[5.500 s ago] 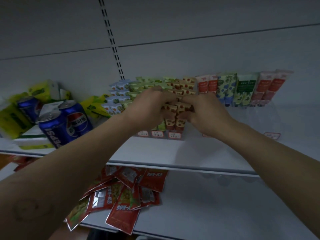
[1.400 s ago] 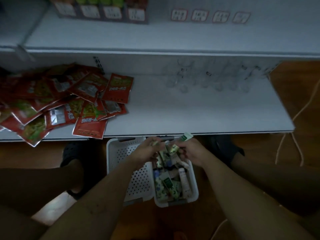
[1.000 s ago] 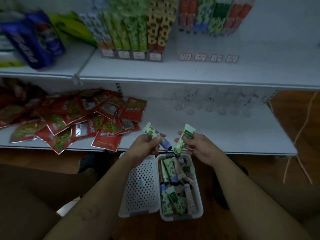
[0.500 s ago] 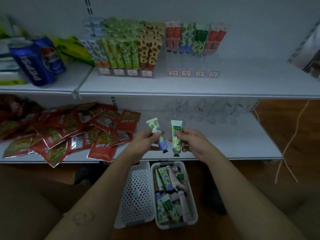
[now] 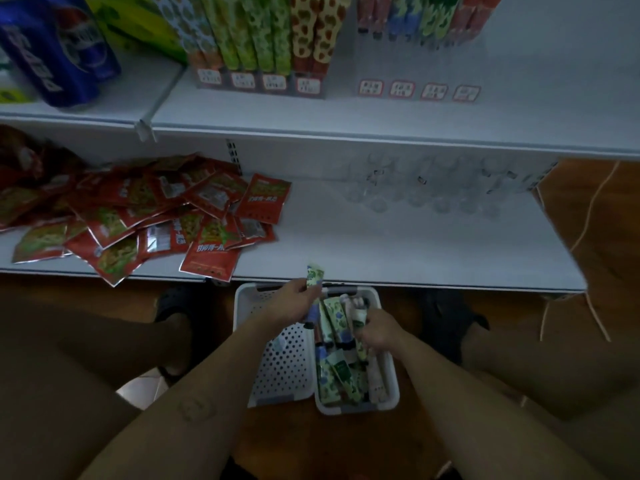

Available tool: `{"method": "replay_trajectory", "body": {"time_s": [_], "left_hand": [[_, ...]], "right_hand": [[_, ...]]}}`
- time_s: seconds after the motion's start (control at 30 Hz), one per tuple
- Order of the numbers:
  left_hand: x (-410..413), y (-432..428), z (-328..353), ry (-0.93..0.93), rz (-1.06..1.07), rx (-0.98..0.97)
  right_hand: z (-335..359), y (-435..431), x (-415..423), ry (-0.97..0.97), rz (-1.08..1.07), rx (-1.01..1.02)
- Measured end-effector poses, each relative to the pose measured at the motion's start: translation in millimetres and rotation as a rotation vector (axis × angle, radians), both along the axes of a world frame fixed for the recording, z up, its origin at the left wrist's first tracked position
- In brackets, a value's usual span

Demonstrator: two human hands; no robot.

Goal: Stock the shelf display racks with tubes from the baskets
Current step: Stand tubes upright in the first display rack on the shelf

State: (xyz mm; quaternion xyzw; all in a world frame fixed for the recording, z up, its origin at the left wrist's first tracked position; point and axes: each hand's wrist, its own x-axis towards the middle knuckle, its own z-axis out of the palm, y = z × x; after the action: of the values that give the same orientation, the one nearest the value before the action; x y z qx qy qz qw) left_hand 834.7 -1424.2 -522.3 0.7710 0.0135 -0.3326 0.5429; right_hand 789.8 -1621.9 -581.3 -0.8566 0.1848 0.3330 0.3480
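Evidently we were mid-pick: our left hand [image 5: 292, 301] gripped one tube [image 5: 314, 278] above the basket [image 5: 358, 409], our right hand [image 5: 377, 332] closed around another inside it, both next needing lifting to the racks [image 5: 258, 46].

The top edge cuts off the racked tubes [image 5: 263, 32] and the blue cans [image 5: 52, 46] on the upper shelf [image 5: 346, 114]. Print on the price labels [image 5: 401, 89] is too small to read. The red sachets [image 5: 156, 216] run off the left edge, smeared. The right grip [image 5: 375, 336] covers most of its pale tube [image 5: 360, 317]. The left grip [image 5: 294, 301] hides the middle of its floral tube [image 5: 314, 276].
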Motion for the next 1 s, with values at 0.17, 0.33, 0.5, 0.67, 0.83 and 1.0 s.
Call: {"method": "replay_trajectory", "body": {"time_s": [0.17, 0.33, 0.5, 0.67, 0.83, 1.0], "left_hand": [[-6, -3, -13, -0.035, -0.04, 0.06], [11, -12, -9, -0.14, 0.02, 0.016], [37, -25, 28, -0.182, 0.13, -0.232], [60, -38, 91, -0.408, 0.112, -0.322], [74, -44, 170, -0.648, 0.084, -0.371], [104, -54, 243, -0.897, 0.046, -0.166]], "right_hand": [[1, 16, 12, -0.039, 0.026, 0.088], [22, 19, 39, -0.1, -0.318, 0.438], [83, 12, 56, -0.315, -0.407, 0.717], [162, -3, 70, -0.533, -0.291, 0.733], [241, -16, 90, -0.679, -0.122, 0.728], [312, -37, 125, -0.775, 0.076, 0.481]]}}
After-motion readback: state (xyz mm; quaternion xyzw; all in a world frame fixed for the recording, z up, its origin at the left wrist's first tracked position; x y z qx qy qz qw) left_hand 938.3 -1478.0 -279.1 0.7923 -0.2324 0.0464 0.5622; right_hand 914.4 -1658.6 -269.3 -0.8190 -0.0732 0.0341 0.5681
